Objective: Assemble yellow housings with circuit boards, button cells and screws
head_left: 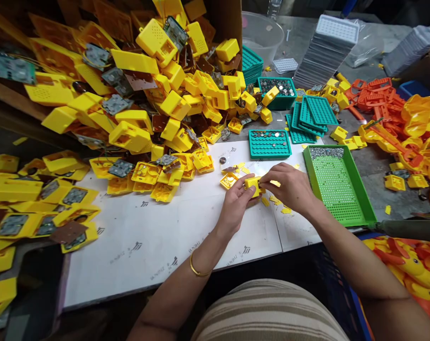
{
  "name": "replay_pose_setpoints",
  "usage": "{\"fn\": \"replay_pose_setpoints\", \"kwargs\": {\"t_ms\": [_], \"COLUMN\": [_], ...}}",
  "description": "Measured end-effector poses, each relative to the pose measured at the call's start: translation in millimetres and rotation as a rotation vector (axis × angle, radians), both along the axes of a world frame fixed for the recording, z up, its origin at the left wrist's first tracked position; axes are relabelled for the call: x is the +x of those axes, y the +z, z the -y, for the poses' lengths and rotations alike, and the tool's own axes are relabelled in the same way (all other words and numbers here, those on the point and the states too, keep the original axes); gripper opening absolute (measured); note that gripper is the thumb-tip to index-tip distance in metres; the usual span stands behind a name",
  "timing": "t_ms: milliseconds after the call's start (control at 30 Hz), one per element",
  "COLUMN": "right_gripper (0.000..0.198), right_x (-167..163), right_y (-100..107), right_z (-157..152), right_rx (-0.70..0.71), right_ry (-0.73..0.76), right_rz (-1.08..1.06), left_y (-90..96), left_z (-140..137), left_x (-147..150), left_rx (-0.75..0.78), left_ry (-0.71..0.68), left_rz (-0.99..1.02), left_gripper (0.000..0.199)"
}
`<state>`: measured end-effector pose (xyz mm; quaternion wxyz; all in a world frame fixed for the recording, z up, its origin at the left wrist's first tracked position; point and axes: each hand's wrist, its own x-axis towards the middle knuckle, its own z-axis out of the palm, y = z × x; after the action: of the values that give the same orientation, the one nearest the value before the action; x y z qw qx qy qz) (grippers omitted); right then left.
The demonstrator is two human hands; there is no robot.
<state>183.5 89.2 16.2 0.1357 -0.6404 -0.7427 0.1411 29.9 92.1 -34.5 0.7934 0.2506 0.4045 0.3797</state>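
My left hand (238, 199) is closed around a small yellow plastic case (251, 185) with speaker holes in its face. At the case's right side, the fingertips of my right hand (289, 187) are pinched together. Something small and dark shows between them, too little to name. Just left of the case lies an open yellow housing (228, 180) on the white board (201, 222). Beyond it sits a small round dark part (222, 160). Thin yellow scraps (276, 201) are scattered below my right hand.
Yellow cases with circuit boards (172, 104) are heaped at the left and back. A teal tray (270, 144) holds button cells. To the right are a green tray (364, 199) with tiny metal parts, stacked white trays (325, 52), and orange parts (378, 102).
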Motion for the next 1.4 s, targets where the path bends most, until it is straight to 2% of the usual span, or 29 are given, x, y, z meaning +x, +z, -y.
{"fn": "replay_pose_setpoints", "kwargs": {"t_ms": [100,200,300,367,433,467,533,600,767,867,1033,1167,1233,1267,1400], "right_gripper": [0.010,0.006,0.024,0.033,0.024,0.019,0.024,0.025,0.018,0.018,0.016,0.016,0.012,0.010,0.010], "right_x": [2.8,8.0,15.1,22.9,34.8,42.1,57.7,70.4,77.3,76.4,72.7,42.9,23.2,14.7,-2.5], "right_y": [3.7,-0.8,-9.6,-13.7,-15.6,-16.1,-17.5,-20.9,-31.4,-29.5,-17.4,-20.1,-27.2,-31.2,-43.5], "right_z": [-4.0,-6.5,-10.1,-17.0,-29.8,-38.1,-56.2,-72.6,-89.3,-89.8,-83.1,-47.7,-25.0,-15.3,4.3], "right_rx": [-0.101,-0.179,-0.306,-0.377,-0.309,-0.230,-0.061,0.017,-0.001,-0.020,-0.027,-0.035,0.015,0.052,0.193], "right_ry": [-0.028,-0.089,-0.105,-0.038,-0.042,-0.095,-0.266,-0.380,-0.403,-0.383,-0.344,-0.234,-0.121,-0.078,-0.023], "right_rz": [-0.057,-0.281,-0.565,-0.621,-0.493,-0.394,-0.216,-0.115,0.057,0.103,0.078,-0.129,-0.372,-0.423,-0.362], "left_y": [-0.3,0.1,0.5,0.5,0.7,1.1,2.3,4.0,4.9,3.0,0.2,0.0,-0.1,-0.3,-2.0], "left_z": [0.7,0.6,0.0,-0.9,-2.3,-3.1,-4.5,-5.4,-6.5,-7.9,-10.3,-10.6,-10.6,-10.5,-9.7], "left_x": [-0.2,-1.6,-3.0,-3.4,-3.4,-3.3,-2.9,-2.3,-1.3,-1.4,-2.5,-2.5,-2.4,-2.4,-2.8], "left_rx": [0.066,0.143,0.141,0.064,-0.017,-0.047,-0.089,-0.123,-0.186,-0.196,-0.182,-0.167,-0.149,-0.139,-0.117], "left_ry": [-0.014,-0.028,-0.054,-0.069,-0.057,-0.044,-0.018,-0.020,-0.017,0.025,0.066,0.081,0.076,0.071,0.065], "left_rz": [-0.052,-0.069,-0.055,-0.020,0.006,0.010,0.002,-0.011,-0.006,0.008,0.039,0.047,0.065,0.074,0.078], "left_gripper": [0.044,0.046,0.045,0.045,0.044,0.043,0.040,0.037,0.033,0.029,0.018,0.017,0.019,0.020,0.022]}}
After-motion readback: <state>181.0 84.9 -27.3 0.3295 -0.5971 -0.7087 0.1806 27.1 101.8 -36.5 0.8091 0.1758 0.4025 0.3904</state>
